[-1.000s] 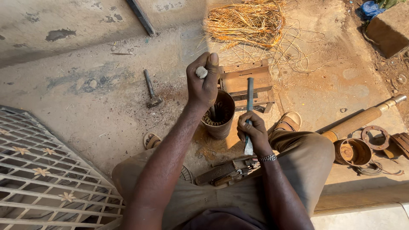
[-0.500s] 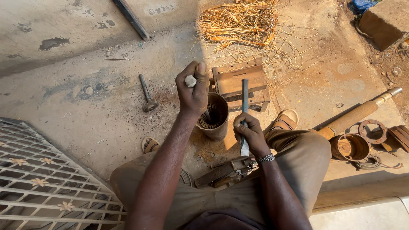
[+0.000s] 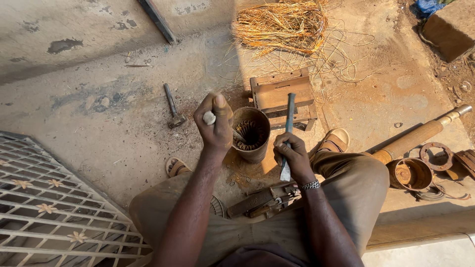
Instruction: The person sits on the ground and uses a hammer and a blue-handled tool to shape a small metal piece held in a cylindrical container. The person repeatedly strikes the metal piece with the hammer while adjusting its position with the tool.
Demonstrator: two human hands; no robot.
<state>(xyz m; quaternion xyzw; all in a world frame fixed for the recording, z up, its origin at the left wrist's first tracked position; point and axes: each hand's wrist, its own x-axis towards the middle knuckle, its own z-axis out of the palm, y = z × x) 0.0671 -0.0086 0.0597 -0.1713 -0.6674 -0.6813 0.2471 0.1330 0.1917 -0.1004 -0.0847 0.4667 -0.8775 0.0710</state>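
My left hand [image 3: 213, 123] is clenched around a tool handle whose pale end shows at my fist; its working end is hidden behind the hand. It hovers over the left rim of a rusty cylindrical metal part [image 3: 251, 134] with teeth inside, standing on the ground between my knees. My right hand [image 3: 293, 155] grips a long blue-grey metal rod [image 3: 288, 133], held nearly upright just right of the cylinder.
A small wooden stool [image 3: 280, 94] sits behind the cylinder, with a heap of dry straw [image 3: 282, 24] beyond. A hammer [image 3: 173, 106] lies at left. A metal grate [image 3: 44, 207] is at lower left. A rusty shaft [image 3: 420, 136], cup [image 3: 409, 174] and ring [image 3: 438, 155] lie right.
My left fist has come down from a raised position toward the cylinder's rim. The right hand keeps holding the rod in the same place.
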